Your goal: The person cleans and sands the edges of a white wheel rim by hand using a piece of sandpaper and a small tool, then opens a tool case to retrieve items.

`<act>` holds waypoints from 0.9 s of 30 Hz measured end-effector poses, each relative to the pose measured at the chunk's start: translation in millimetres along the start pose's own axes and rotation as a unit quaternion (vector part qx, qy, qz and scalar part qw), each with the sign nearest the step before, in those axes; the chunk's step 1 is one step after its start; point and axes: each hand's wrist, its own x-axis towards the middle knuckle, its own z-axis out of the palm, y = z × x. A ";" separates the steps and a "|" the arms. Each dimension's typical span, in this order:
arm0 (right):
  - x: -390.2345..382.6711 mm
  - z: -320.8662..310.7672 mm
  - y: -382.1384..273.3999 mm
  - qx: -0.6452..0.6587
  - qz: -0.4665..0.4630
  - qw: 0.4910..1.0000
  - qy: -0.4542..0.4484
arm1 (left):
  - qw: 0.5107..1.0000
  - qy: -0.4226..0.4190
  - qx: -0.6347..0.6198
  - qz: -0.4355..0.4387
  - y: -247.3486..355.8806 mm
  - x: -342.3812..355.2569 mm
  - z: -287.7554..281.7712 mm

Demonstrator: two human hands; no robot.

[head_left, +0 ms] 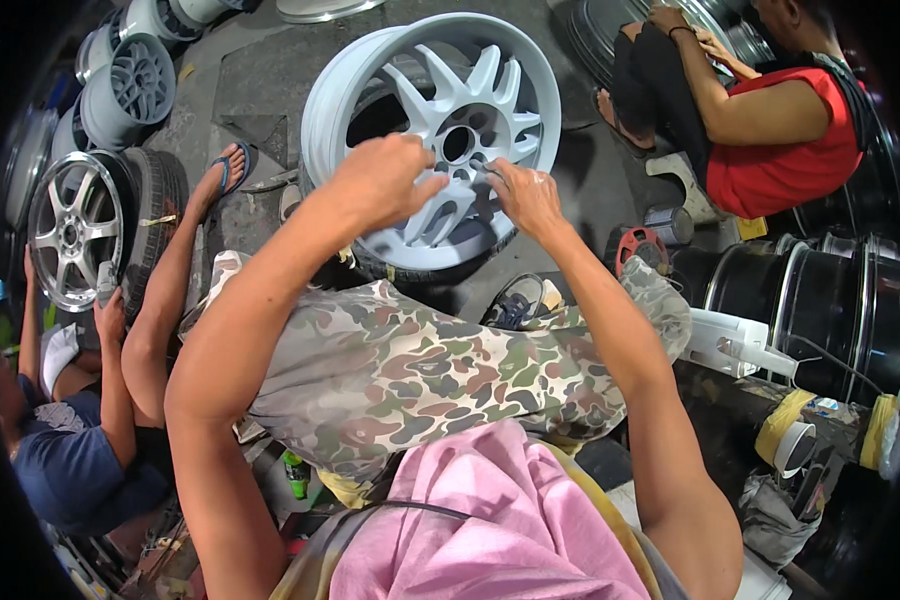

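A light grey wheel rim [547,110] with paired spokes lies in front of me, propped on a tyre [410,272]. Over its left spokes is my left hand [385,182], its fingers curled inward and slightly blurred; whatever they hold, if anything, is hidden. Just right of the hub hole, my right hand [526,197] is closed in a pinch at the spokes' base. A small dark piece seems to show at its fingertips, too small to name.
At the left, a person in dark blue [65,455] handles a silver six-spoke wheel [73,232] beside a tyre [155,215]. Upper right, a person in red [785,150] sits by another rim. Black rims [820,300] line the right side; a tin can [669,225] stands nearer.
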 end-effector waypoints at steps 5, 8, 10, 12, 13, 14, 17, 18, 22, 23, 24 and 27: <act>2.8 9.6 13.6 0.042 -0.080 0.991 0.103 | 0.992 -0.082 0.095 -0.026 2.9 -11.2 24.5; 5.0 8.1 10.2 -0.023 -0.047 0.997 0.056 | 0.982 -0.128 0.123 -0.063 -7.1 -17.1 45.1; 12.4 11.1 3.4 -0.031 -0.055 0.996 0.056 | 0.984 -0.063 0.162 -0.036 -14.8 -25.8 55.6; 11.7 10.7 1.6 -0.038 -0.062 0.996 0.057 | 0.981 -0.063 0.179 -0.045 -16.3 -26.7 66.2; 10.0 7.1 5.8 0.025 -0.033 0.998 0.057 | 0.977 -0.062 0.195 -0.054 -14.9 -25.2 66.9; 9.3 4.6 8.9 0.088 -0.004 0.994 0.057 | 0.977 -0.059 0.195 -0.057 -13.7 -24.8 67.5; 5.0 1.8 12.9 0.096 0.018 0.994 0.051 | 0.968 -0.041 0.240 -0.060 -4.0 -27.8 71.1; 4.0 2.3 12.9 0.094 0.017 0.994 0.049 | 0.969 -0.040 0.237 -0.062 -1.6 -28.9 74.7; 0.5 6.8 9.0 0.016 0.022 0.999 0.047 | 0.957 -0.027 0.280 -0.069 3.2 -35.4 77.8; -0.3 4.6 10.4 -0.014 0.024 1.000 0.013 | 0.956 -0.045 0.280 -0.079 5.6 -36.4 76.9; 0.4 1.0 12.8 -0.015 0.021 1.000 0.013 | 0.956 -0.043 0.280 -0.081 8.3 -39.3 76.4; 5.0 -21.9 15.0 -0.102 -0.080 0.991 -0.022 | 0.967 -0.058 0.244 -0.034 25.0 -45.3 68.4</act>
